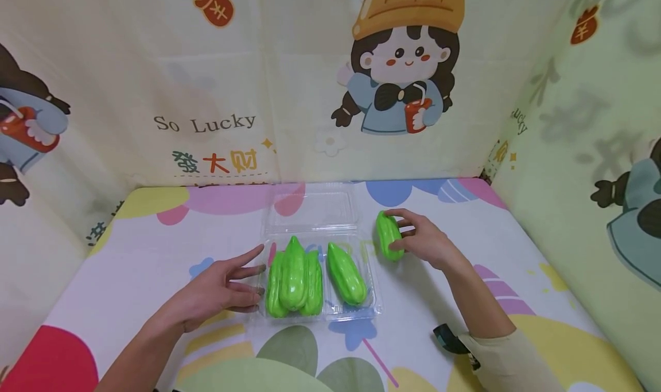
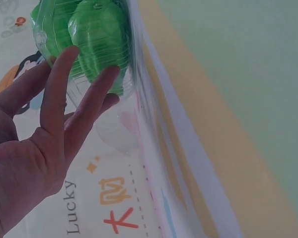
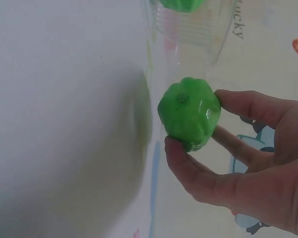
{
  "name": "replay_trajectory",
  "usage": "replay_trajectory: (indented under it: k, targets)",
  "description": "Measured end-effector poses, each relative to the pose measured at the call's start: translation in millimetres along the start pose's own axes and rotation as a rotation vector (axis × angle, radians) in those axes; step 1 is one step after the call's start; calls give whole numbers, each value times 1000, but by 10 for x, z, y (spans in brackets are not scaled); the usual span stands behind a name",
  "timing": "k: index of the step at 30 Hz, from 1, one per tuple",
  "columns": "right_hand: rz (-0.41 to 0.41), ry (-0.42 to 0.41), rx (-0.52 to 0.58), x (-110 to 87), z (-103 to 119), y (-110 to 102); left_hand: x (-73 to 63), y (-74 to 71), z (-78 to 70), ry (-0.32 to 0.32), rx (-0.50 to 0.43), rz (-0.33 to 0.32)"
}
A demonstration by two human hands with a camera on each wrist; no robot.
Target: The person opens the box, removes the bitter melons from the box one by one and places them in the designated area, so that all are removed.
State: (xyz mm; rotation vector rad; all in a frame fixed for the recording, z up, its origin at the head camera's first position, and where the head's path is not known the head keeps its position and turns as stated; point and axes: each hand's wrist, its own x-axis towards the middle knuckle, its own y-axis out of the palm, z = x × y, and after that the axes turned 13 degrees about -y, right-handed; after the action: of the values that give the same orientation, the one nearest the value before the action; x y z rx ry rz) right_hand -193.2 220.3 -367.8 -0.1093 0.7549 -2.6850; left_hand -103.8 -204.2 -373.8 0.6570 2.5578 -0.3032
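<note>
1. Backdrop (image 1: 299,47): pale printed fabric hangs at the far side and along the left and right. Its far panel carries a cartoon figure (image 1: 400,108) in an orange hat, with the words "So Lucky" to the left.
2. Tabletop (image 1: 150,254): a white cloth with coloured printed shapes covers the surface.
3. Container (image 1: 374,310): clear plastic, lying open near the middle of the tabletop. Its clear lid (image 1: 315,208) extends toward the far side.
4. Sleeve (image 1: 508,357): light beige, covering the right forearm at the near right.
5. Left hand (image 1: 227,288): grip wide; fingers spread, fingertips at the container's left wall.
6. Right hand (image 1: 420,240): grip narrow; thumb and fingers pinch the held green piece.
7. Three green pieces (image 1: 294,283): ridged, in the container's left part; one rests on top, pointed end far.
8. Single green piece (image 1: 347,274): in the right part, slanting, pointed end far left.
9. Held green piece (image 1: 387,236): just right of the container; contact with the cloth cannot be determined.
10. Wrist device (image 1: 448,339): dark, at the sleeve's edge.
</note>
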Motion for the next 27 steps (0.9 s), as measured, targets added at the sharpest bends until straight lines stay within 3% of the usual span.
replay_trajectory:
  k: [14, 27]
  targets:
    - [5, -24, -59, 11, -52, 76, 1, -17, 7, -5, 6, 4]
    - [10, 11, -57, 5, -52, 72, 1, -21, 14, 1, 12, 8]
